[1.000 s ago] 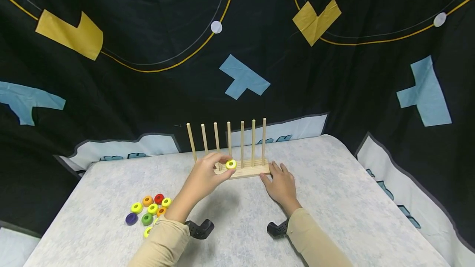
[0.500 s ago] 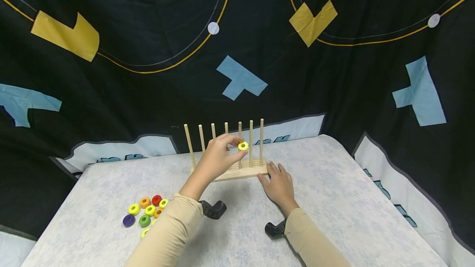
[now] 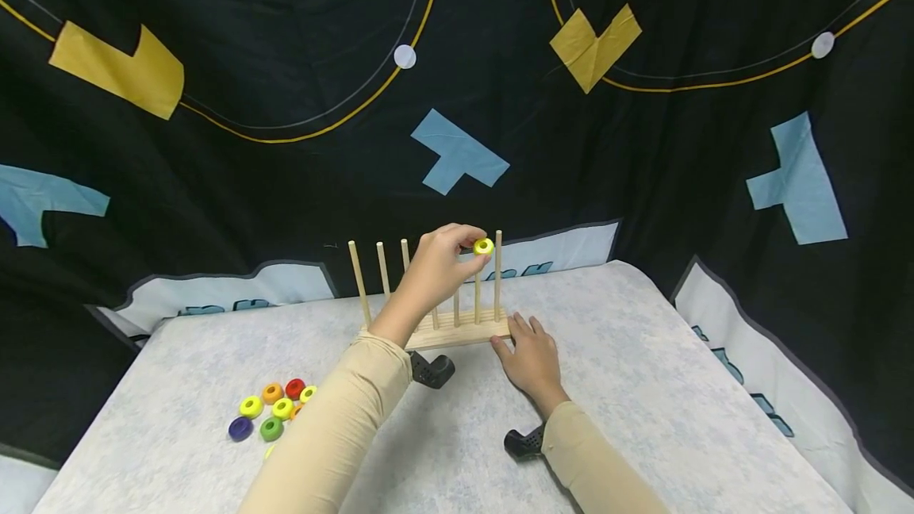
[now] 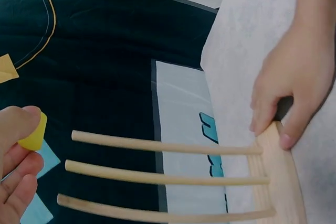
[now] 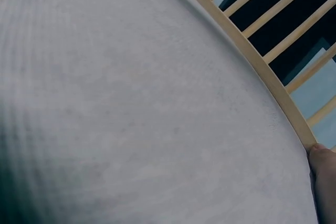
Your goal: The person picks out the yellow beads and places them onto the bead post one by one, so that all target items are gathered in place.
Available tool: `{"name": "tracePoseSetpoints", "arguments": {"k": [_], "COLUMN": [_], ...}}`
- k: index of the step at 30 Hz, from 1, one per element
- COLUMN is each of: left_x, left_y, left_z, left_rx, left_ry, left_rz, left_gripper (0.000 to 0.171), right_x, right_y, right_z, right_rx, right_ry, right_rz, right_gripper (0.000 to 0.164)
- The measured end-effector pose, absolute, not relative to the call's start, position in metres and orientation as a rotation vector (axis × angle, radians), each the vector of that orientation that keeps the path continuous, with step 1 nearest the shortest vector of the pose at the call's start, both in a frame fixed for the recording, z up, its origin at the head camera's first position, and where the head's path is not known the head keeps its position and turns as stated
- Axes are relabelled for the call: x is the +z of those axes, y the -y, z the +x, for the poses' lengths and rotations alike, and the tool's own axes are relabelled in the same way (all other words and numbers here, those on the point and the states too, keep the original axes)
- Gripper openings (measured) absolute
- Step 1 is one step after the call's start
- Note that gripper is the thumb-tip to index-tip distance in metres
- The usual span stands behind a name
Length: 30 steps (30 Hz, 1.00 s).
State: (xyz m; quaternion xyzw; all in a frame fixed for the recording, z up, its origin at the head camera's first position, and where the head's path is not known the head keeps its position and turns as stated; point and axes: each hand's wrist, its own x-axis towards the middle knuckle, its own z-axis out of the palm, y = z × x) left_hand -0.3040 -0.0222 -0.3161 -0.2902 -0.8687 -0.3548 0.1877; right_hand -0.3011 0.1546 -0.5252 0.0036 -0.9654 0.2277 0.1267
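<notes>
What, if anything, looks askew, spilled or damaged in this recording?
Nothing clearly stands out. The leftmost peg appears to lean in the head view, but that may be only perspective. The loose rings lie grouped on the table, partly hidden by the left sleeve; the held yellow ring and wooden base look undamaged.

In the head view, the left forearm (image 3: 328, 419), sleeved in beige almost to the wrist (image 3: 395, 320), comes in from 7 o'clock and slants toward 1 o'clock; the left hand (image 3: 443, 260) is raised off to its end, thumb (image 3: 474, 267) and curled fingers (image 3: 467, 233) meeting in a pinch; the right forearm (image 3: 596, 458), likewise sleeved, enters from 5 o'clock and points toward 11; the right hand (image 3: 534, 363) lies lower, at 5 o'clock from the left, palm down, fingers extended toward 11 o'clock, thumb apart toward 10.
</notes>
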Motion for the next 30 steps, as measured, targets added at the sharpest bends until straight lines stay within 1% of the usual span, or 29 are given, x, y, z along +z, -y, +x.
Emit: {"name": "tracePoseSetpoints", "arguments": {"k": [12,30], "left_x": [-0.302,-0.307], "left_y": [0.002,-0.018], "left_z": [-0.325,-0.339], "left_rx": [-0.968,-0.909], "left_ry": [2.540,2.601], "left_rz": [-0.741,-0.679], "left_gripper": [0.034,0.039], "right_x": [-0.527,-0.525], "right_y": [-0.155,-0.155], "right_z": [-0.301,-0.300], "right_rx": [0.674,0.667], "right_ry": [2.814,2.818], "right_rz": [0.007,0.011], "right_gripper": [0.061,0.063]}}
